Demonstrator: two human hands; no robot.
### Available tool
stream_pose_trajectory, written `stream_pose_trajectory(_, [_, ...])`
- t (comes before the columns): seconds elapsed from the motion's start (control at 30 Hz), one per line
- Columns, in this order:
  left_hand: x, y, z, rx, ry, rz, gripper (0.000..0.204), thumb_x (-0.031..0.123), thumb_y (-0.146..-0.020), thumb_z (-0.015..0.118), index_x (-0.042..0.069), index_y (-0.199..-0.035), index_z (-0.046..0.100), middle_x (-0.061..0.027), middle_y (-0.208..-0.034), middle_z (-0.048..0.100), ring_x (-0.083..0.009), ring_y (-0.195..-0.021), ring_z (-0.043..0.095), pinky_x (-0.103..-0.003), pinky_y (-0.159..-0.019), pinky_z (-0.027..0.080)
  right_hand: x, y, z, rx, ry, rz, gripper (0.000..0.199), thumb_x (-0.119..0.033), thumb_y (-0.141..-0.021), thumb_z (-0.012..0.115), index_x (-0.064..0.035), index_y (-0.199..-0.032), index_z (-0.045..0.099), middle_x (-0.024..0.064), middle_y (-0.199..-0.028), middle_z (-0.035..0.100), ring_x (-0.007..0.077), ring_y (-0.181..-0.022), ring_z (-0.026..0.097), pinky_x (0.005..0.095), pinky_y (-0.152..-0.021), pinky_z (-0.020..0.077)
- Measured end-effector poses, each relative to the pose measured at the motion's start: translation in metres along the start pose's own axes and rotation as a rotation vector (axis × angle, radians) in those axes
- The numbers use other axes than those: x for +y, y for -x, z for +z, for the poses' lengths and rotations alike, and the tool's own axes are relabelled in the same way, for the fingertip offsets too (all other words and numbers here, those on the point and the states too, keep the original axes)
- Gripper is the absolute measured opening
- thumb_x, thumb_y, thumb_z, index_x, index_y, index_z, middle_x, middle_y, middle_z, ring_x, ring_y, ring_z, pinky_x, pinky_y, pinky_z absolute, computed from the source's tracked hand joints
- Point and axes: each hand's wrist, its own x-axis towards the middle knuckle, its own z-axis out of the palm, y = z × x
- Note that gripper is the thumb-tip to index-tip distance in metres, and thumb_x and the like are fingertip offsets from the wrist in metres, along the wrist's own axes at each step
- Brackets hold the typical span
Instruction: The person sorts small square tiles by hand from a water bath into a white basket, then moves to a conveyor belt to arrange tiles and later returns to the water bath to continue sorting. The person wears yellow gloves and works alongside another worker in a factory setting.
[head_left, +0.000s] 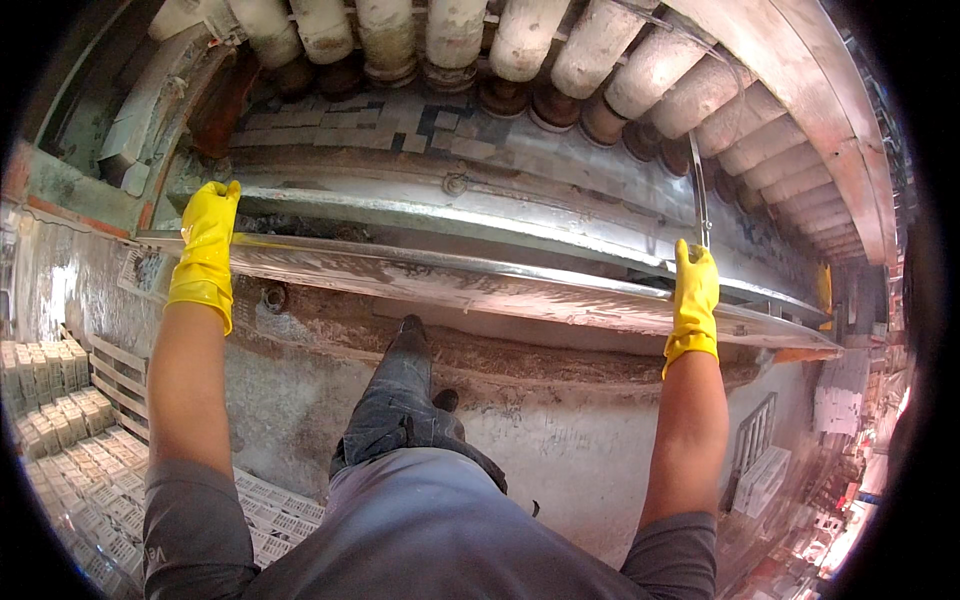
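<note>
A long, wet metal panel [450, 285] stretches across in front of me, along the near side of a machine. Both my hands wear yellow rubber gloves. My left hand [208, 225] is closed over the panel's upper edge near its left end. Farther right, my right hand [694, 285] is closed on the same edge, its fingertips partly hidden. Just beyond the right glove rises a thin slotted metal bar [699, 190]. Behind the panel runs a shiny metal rail [430, 212].
A row of thick pale cylinders [455, 40] hangs over the machine's bed, where light rectangular pieces [340, 122] lie. Stacked pale blocks [45, 368] and a slatted pallet [118, 385] stand at left. A metal rack [755, 430] lies at right, beside a white block-shaped object [762, 480].
</note>
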Motion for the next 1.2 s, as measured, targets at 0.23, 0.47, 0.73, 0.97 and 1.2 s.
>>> stream_pose_trajectory(0.23, [0.002, 0.001, -0.002, 0.017, -0.015, 0.015, 0.049, 0.055, -0.099, 0.071, 0.009, -0.11, 0.078, -0.0189, -0.111, 0.08, -0.0416, -0.108, 0.074, -0.049, -0.091, 0.056, 0.006, -0.004, 0.005, 0.024, 0.006, -0.004, 0.07, -0.062, -0.101, 0.066, -0.0032, -0.14, 0.069, 0.0208, -0.133, 0.075, 0.0379, -0.123, 0.071, 0.0444, -0.105, 0.0534])
stream_pose_trajectory(0.47, [0.005, 0.003, -0.003, 0.013, -0.024, 0.0, 0.05, 0.057, -0.099, 0.07, 0.01, -0.112, 0.079, -0.018, -0.115, 0.079, -0.041, -0.112, 0.073, -0.049, -0.095, 0.056, 0.005, -0.003, 0.005, 0.008, -0.027, 0.019, 0.069, -0.062, -0.101, 0.065, -0.0055, -0.14, 0.07, 0.0204, -0.131, 0.076, 0.0378, -0.122, 0.072, 0.0455, -0.104, 0.0539])
stream_pose_trajectory(0.73, [0.006, -0.001, -0.003, -0.042, -0.055, -0.026, 0.049, 0.057, -0.101, 0.068, 0.011, -0.114, 0.079, -0.0177, -0.12, 0.079, -0.0415, -0.115, 0.072, -0.049, -0.098, 0.055, 0.008, -0.005, 0.009, 0.023, -0.056, -0.027, 0.068, -0.06, -0.101, 0.066, -0.004, -0.139, 0.07, 0.0185, -0.127, 0.078, 0.0373, -0.122, 0.072, 0.0442, -0.104, 0.0532])
stream_pose_trajectory(0.97, [0.012, 0.001, -0.007, -0.029, -0.059, -0.015, 0.051, 0.057, -0.102, 0.066, 0.01, -0.119, 0.078, -0.0186, -0.123, 0.078, -0.0418, -0.118, 0.072, -0.05, -0.1, 0.055, 0.009, -0.006, 0.006, 0.011, -0.077, -0.03, 0.069, -0.06, -0.101, 0.065, -0.0034, -0.139, 0.07, 0.0169, -0.127, 0.078, 0.0377, -0.12, 0.072, 0.0453, -0.104, 0.0527])
stream_pose_trajectory(1.2, [0.01, 0.001, -0.008, -0.012, -0.08, -0.004, 0.054, 0.057, -0.101, 0.066, 0.009, -0.122, 0.078, -0.0187, -0.126, 0.077, -0.0417, -0.122, 0.071, -0.05, -0.103, 0.054, 0.005, -0.005, 0.005, -0.006, -0.082, 0.001, 0.07, -0.063, -0.1, 0.064, -0.0057, -0.139, 0.07, 0.0147, -0.128, 0.078, 0.0363, -0.121, 0.072, 0.0466, -0.104, 0.0528])
